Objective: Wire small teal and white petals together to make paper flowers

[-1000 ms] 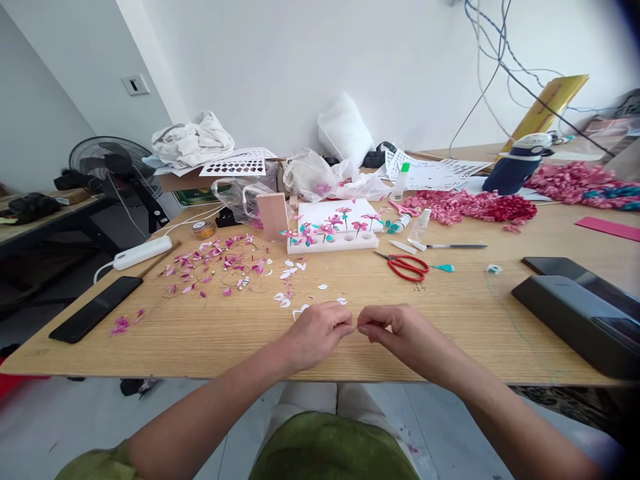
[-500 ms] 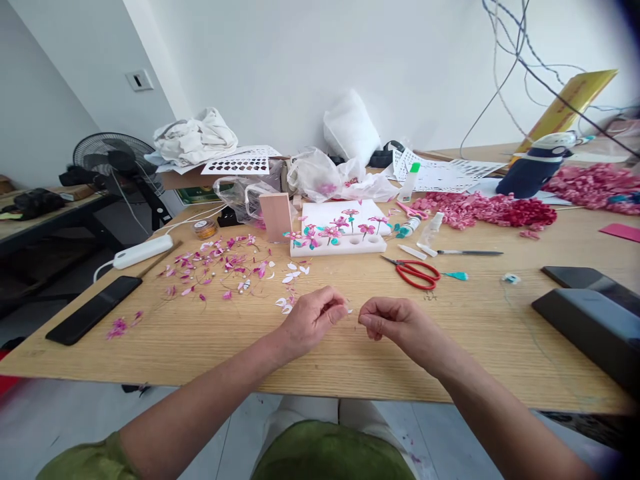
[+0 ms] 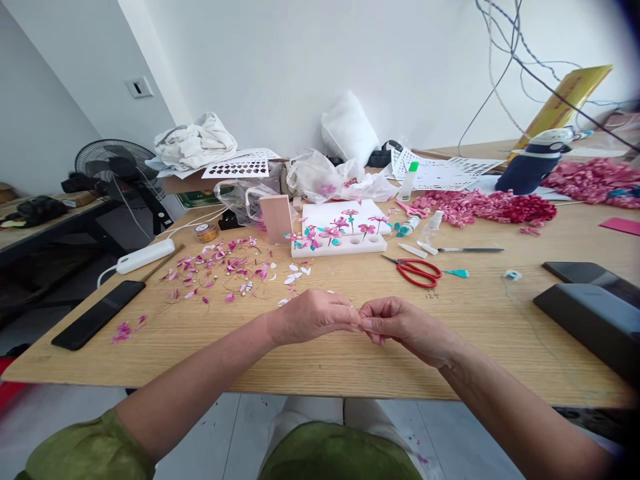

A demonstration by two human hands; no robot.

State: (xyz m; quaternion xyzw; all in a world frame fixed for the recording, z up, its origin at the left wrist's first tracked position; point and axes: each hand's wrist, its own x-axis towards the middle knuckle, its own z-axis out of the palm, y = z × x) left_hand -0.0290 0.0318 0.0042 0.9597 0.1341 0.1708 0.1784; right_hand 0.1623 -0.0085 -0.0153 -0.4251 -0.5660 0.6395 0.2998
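Observation:
Above the front middle of the table, my left hand (image 3: 320, 317) and my right hand (image 3: 387, 320) meet at the fingertips. Both are closed in a pinch; whatever sits between the fingers is too small and covered to make out. White petals (image 3: 293, 275) lie on the wood just beyond my left hand. Farther left spread many loose pink petals (image 3: 240, 263) with thin stems. Behind my hands, pink and teal flowers (image 3: 331, 233) stand in a white foam block (image 3: 320, 251). Red-handled scissors (image 3: 419, 272) rest beyond my right hand.
A black phone (image 3: 100, 313) and a white power strip (image 3: 145, 256) lie at left. A dark grey box (image 3: 590, 327) stands at right. Small bottles (image 3: 430, 230), a slim dark tool (image 3: 470, 250) and pink flower bunches (image 3: 480, 208) sit toward the back right. A wooden block (image 3: 277, 220) stands upright.
My hands were slightly apart, a tiny white piece showing at the left fingertips. Now the left hand has moved right and turned palm down, so its fingertips touch the right's.

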